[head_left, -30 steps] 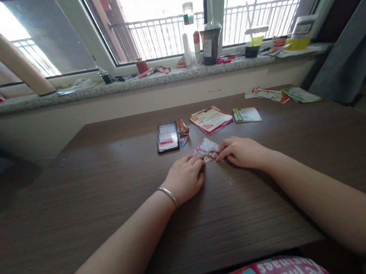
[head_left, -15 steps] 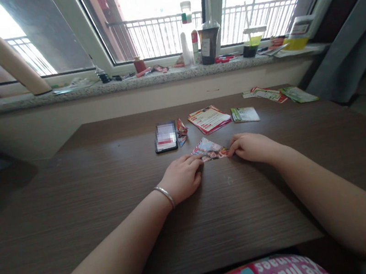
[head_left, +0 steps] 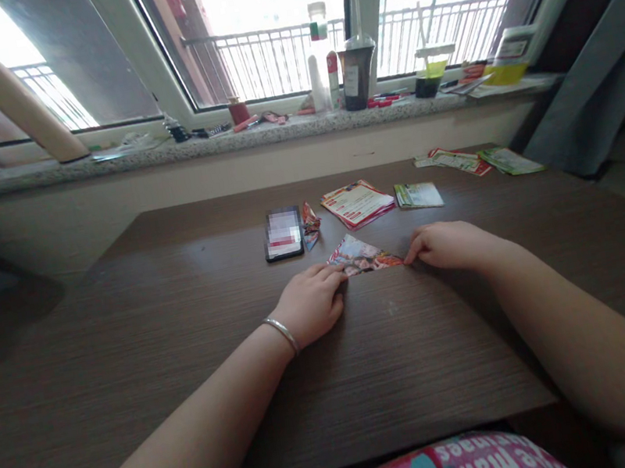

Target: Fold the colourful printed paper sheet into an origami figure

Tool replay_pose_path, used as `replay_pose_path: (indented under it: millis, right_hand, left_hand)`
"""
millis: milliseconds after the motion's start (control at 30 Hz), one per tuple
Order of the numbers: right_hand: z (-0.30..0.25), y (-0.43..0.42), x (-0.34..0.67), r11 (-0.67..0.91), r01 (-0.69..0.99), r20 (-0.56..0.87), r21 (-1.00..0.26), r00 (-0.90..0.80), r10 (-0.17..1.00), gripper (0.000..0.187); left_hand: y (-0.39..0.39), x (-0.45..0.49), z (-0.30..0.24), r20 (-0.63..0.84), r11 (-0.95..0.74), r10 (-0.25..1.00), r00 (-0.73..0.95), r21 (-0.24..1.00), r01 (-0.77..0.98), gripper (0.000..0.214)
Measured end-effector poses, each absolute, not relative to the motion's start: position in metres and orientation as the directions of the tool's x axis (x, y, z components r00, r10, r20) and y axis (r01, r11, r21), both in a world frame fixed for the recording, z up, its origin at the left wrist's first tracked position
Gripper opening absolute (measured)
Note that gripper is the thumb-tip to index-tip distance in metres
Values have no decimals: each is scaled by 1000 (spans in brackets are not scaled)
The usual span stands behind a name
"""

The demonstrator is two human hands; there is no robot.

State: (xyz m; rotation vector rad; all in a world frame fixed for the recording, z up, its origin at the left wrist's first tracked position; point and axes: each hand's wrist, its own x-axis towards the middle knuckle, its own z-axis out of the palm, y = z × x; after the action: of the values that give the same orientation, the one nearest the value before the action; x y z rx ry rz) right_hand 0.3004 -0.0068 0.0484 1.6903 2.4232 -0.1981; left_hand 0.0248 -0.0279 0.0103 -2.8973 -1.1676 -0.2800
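Note:
A folded piece of colourful printed paper lies flat on the dark wooden table, shaped like a low triangle. My left hand, with a silver bracelet on the wrist, rests palm down with its fingertips pressing the paper's left corner. My right hand lies with curled fingers, the fingertips touching the paper's right corner. Neither hand lifts the paper.
Behind the paper lie a phone, a small folded paper figure, a stack of red leaflets, a green card and more leaflets far right. The windowsill holds bottles, cups and small clutter.
My right hand has slid to the right along the paper's lower edge, uncovering more of it. The left hand has stayed on the left corner.

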Motion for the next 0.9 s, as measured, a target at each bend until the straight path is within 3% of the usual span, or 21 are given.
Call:
replay_pose_path:
  millis: [233,333,500,667,900]
  right_hand:
    - [49,-6,310,214,973,-239,87,-188,953,28]
    - [47,-6,311,222,967,-166,121,-201,965,27]
    - [40,-14,291,420,908,88,13,-419,904,32]
    - [23,-23,260,690,723,143,-51,-678,721,38]
    - [19,-24,243,671,741,144,-30,-661,736,39]
  left_hand:
    - [-28,23,10,183,-737,670,719,52,674,34]
    - [-27,22,9,201,-745,661,723,59,665,33]
    - [-24,20,9,228,-757,647,727,76,649,29]
    - [-23,19,11,247,-763,638,730,71,643,29]
    - [-23,24,6,268,-749,641,719,16,662,34]
